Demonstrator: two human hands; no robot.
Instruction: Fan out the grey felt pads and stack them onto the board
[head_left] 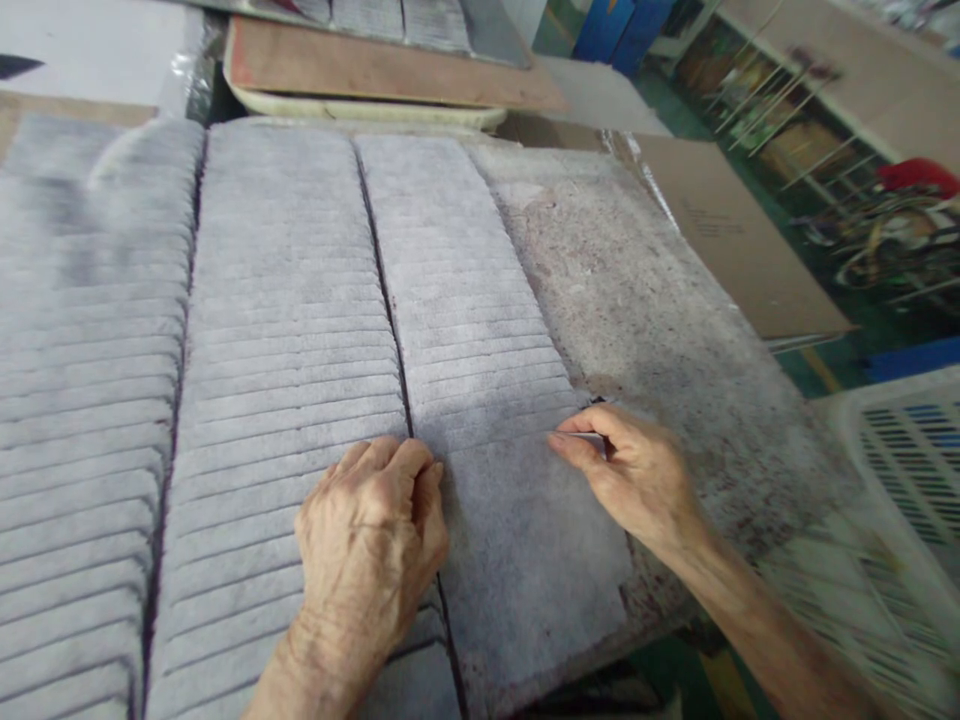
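Note:
Overlapping grey felt-like sheets (480, 300) lie in a long column, each showing a narrow strip of its face. My right hand (637, 475) pinches the right edge of a grey sheet (525, 530) near the bottom of this column between thumb and fingers. At the same sheet's upper left corner, my left hand (371, 530) is closed, knuckles up, with thumb against the curled forefinger. Its fingertips are partly hidden. Under its palm and wrist runs the neighbouring column of overlapped sheets (285, 320). A dark gap separates the two columns.
Another sheet column (82, 400) fills the left side. The speckled grey board (622, 270) extends to the right of the sheets. A cardboard flap (735, 230) and a white plastic basket (900, 430) stand on the right. A brown board (375, 65) rests on a pale tray at the back.

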